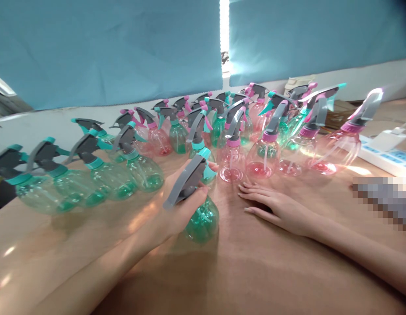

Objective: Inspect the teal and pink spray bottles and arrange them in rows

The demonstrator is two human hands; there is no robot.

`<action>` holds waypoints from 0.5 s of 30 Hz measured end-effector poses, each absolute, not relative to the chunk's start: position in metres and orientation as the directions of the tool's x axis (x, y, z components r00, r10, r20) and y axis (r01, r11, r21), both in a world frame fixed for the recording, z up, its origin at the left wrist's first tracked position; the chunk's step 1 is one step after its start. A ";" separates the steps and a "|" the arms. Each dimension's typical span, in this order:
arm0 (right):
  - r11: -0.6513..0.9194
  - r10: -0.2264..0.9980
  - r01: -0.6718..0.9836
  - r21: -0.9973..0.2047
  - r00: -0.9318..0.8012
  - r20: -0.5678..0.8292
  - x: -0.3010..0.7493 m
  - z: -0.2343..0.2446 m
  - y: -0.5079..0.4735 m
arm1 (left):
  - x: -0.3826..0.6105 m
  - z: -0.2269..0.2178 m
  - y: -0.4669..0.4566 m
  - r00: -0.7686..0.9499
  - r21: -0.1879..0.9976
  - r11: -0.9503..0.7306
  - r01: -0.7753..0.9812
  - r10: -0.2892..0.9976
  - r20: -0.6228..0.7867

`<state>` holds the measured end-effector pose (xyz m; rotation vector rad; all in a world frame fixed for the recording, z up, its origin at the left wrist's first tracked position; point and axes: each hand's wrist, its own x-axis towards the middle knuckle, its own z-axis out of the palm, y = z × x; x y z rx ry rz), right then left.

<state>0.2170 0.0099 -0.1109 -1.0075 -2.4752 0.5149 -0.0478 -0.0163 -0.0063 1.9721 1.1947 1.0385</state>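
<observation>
Smooth brown table (255, 275) shone; left hand (179, 208) closed round bulbous, translucent green bottle (203, 223) near top; right hand (278, 205) lay open, palm down.

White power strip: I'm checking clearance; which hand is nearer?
Right. The right hand rests on the table, left of the power strip; the left hand is farther left, gripping a green spray bottle.

Spray bottles (232, 162) crowding a table (248, 271) by blue blinds (124, 52) suggest a workroom.
</observation>
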 end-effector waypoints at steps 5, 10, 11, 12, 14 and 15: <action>0.663 0.721 0.561 -0.496 -0.656 0.224 0.218 -0.112 0.011 | -0.049 -0.009 -0.017 0.245 0.839 -0.334 0.429 0.937 0.248; 0.659 0.725 0.569 -0.493 -0.655 0.212 0.218 -0.112 0.011 | -0.048 -0.004 -0.017 0.254 0.855 -0.316 0.411 0.941 0.225; 0.657 0.726 0.570 -0.493 -0.654 0.211 0.218 -0.112 0.011 | -0.048 -0.002 -0.017 0.281 0.858 -0.325 0.398 0.933 0.223; 0.655 0.728 0.571 -0.495 -0.653 0.211 0.217 -0.112 0.011 | -0.048 0.000 -0.017 0.308 0.860 -0.332 0.387 0.926 0.219; 0.654 0.728 0.568 -0.501 -0.651 0.213 0.217 -0.112 0.011 | -0.049 0.003 -0.017 0.337 0.859 -0.346 0.377 0.915 0.221; 0.653 0.729 0.565 -0.504 -0.650 0.215 0.217 -0.112 0.011 | -0.049 0.004 -0.016 0.341 0.847 -0.360 0.390 0.911 0.230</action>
